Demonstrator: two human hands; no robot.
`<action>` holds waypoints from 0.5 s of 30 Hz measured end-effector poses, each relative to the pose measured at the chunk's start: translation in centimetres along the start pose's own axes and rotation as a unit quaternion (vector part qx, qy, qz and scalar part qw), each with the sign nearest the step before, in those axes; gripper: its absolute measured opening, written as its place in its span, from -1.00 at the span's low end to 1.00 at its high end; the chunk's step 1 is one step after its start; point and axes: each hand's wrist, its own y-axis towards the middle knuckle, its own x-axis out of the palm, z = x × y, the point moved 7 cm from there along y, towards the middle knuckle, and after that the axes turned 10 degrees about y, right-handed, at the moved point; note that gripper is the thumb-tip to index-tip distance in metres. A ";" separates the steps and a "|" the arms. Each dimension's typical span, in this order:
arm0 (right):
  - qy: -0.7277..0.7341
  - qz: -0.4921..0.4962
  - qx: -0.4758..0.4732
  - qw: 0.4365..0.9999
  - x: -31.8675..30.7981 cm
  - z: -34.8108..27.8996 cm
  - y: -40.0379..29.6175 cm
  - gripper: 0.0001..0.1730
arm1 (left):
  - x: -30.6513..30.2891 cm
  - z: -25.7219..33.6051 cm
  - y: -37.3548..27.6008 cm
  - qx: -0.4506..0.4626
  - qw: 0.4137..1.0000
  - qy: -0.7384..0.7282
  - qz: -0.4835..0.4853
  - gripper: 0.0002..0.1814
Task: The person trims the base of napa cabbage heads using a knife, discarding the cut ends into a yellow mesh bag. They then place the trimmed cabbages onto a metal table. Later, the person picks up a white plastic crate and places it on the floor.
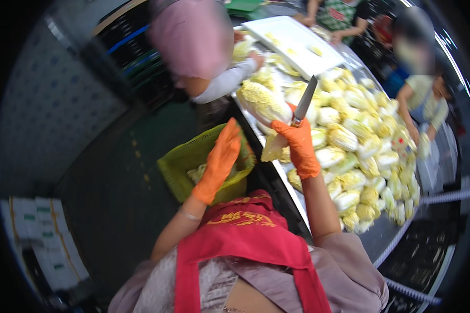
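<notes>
My right hand, in an orange glove, grips a knife with its blade pointing up and away from me. Against that hand's thumb side lies a large napa cabbage at the table's near edge. A loose pale-yellow cabbage leaf hangs just below the same hand; whether the fingers pinch it I cannot tell. My left hand, also gloved in orange, holds nothing, its fingers stretched out. It is above a yellow-green plastic crate that has pale leaf pieces inside.
Napa cabbages are heaped across the table on my right. Beyond them is a white tray with leaf scraps. A co-worker in pink stands close at the far left side; others work across the table. White boxes are stacked at lower left.
</notes>
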 end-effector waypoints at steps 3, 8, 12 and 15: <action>0.082 -0.071 0.065 0.992 6.8 7.2 -1.4 -0.14 | -2.4 4.0 0.6 0.072 0.995 -0.013 0.067 -0.18; 0.030 -0.199 0.153 0.968 11.6 16.1 -3.2 -0.05 | -9.2 -3.3 -2.3 -0.003 0.980 -0.135 0.148 -0.30; -0.081 -0.237 0.130 0.959 12.0 19.7 -3.2 -0.12 | -10.3 -5.3 -4.7 -0.010 0.976 -0.112 0.184 -0.30; -0.061 -0.239 0.161 0.956 11.6 21.6 -3.6 -0.14 | -10.7 -6.4 -5.7 -0.019 0.970 -0.116 0.212 -0.28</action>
